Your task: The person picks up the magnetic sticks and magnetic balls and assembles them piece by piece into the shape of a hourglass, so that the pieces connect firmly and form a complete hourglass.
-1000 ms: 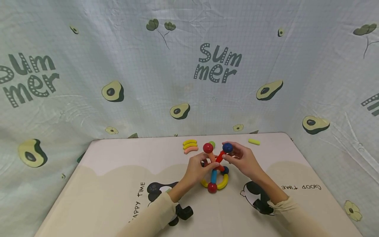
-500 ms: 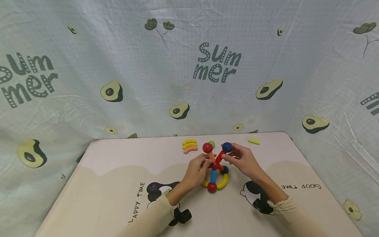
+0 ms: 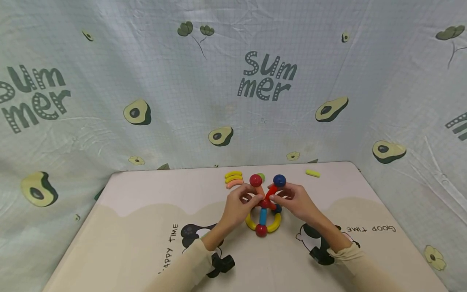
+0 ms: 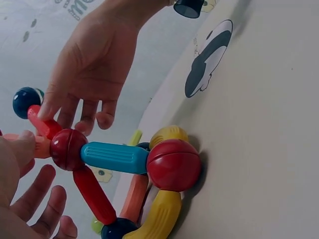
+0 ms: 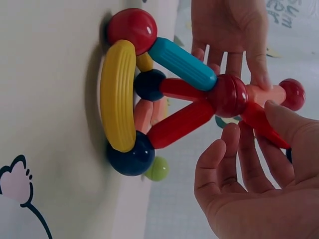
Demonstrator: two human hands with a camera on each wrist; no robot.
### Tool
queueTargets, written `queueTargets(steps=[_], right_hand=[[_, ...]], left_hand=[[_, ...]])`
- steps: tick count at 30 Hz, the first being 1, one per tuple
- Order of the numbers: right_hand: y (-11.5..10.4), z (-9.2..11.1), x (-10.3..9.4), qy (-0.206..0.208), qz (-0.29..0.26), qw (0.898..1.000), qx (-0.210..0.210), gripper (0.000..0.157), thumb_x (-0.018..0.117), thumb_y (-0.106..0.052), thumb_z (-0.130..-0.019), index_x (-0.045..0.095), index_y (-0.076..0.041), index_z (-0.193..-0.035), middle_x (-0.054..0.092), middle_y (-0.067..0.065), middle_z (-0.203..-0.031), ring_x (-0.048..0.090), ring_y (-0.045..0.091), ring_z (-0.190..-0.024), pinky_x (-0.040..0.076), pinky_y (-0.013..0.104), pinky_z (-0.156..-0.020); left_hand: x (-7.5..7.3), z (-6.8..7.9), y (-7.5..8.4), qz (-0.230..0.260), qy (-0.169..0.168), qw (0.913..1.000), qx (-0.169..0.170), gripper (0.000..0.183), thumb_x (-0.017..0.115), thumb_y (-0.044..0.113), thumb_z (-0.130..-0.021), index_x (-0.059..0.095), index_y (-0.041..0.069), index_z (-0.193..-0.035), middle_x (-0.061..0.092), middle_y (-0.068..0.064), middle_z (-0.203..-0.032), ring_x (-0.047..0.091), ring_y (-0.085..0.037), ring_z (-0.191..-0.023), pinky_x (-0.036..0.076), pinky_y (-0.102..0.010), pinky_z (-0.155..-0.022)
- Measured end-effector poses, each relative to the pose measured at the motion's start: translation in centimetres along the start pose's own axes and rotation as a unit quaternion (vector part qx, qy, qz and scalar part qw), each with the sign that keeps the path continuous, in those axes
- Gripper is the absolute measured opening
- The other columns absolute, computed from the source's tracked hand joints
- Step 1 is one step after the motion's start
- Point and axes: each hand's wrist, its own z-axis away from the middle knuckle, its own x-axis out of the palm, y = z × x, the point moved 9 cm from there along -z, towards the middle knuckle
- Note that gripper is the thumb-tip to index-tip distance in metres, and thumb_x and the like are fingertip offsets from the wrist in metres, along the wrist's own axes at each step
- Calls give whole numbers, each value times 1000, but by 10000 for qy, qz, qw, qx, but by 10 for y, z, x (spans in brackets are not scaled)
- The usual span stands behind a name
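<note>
A magnetic rod-and-ball frame stands on the table, its base made of yellow curved rods (image 5: 118,94) with red and dark blue balls. One blue rod (image 4: 114,157) and two red rods slope up to a central red ball (image 5: 228,95). From this ball an orange rod (image 5: 266,94) topped by a red ball (image 3: 255,180) and a red rod (image 3: 271,192) topped by a blue ball (image 3: 279,180) spread upward in a V. My left hand (image 3: 238,204) pinches the orange rod close to the central ball. Thumb and fingers of my right hand (image 3: 298,201) pinch the upper red rod.
Behind the frame lie two yellow curved rods (image 3: 233,176) and an orange curved one (image 3: 235,184). A green ball (image 3: 261,177) sits at the back, with a yellow-green rod (image 3: 312,173) to its right. A printed curtain (image 3: 182,81) hangs behind the table (image 3: 146,227).
My left thumb has drawn back from over the central ball to the orange rod. My right hand has shifted slightly left and down along the upper red rod. The frame stays in place.
</note>
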Motion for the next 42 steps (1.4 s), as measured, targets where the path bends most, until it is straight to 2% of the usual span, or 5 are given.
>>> queueTargets(steps=[14, 22, 28, 36, 42], right_hand=[[9, -8, 16, -383, 178, 9985, 341, 29, 75, -23, -96, 70, -3, -116, 75, 6, -99, 66, 25, -89, 56, 28, -75], [9, -9, 19, -429, 36, 9984, 366, 24, 72, -22, -98, 72, -2, -112, 75, 7, -98, 64, 26, -88, 55, 29, -74], [10, -8, 20, -373, -10, 9984, 426, 25, 72, -23, -98, 70, -3, -112, 74, 6, -98, 64, 26, -89, 55, 29, -75], [12, -8, 23, -349, -51, 9985, 425, 26, 72, -25, -98, 70, -4, -113, 75, 6, -99, 65, 25, -91, 55, 31, -76], [16, -8, 23, -308, 19, 9980, 560, 30, 73, -24, -98, 69, -2, -117, 73, 6, -99, 65, 25, -89, 56, 31, -75]], left_hand=[[-6, -4, 6, -347, -1, 9994, 87, 19, 78, 24, -94, 75, 8, -104, 72, -3, -98, 63, -20, -86, 52, -31, -76], [-8, -5, 9, -454, 75, 9988, 171, 19, 79, 24, -93, 76, 8, -102, 71, -3, -96, 62, -20, -83, 52, -31, -74], [-12, -5, 8, -598, -48, 9981, 160, 21, 80, 25, -91, 76, 10, -105, 72, -2, -99, 61, -18, -83, 51, -29, -73], [-36, -6, -4, -882, 63, 9958, 247, 26, 83, 18, -88, 76, 10, -112, 74, -8, -107, 61, -20, -80, 51, -27, -70], [-56, -12, -20, -1246, 143, 9921, 102, 27, 80, 18, -91, 75, 8, -116, 73, -11, -107, 63, -28, -88, 54, -34, -74]])
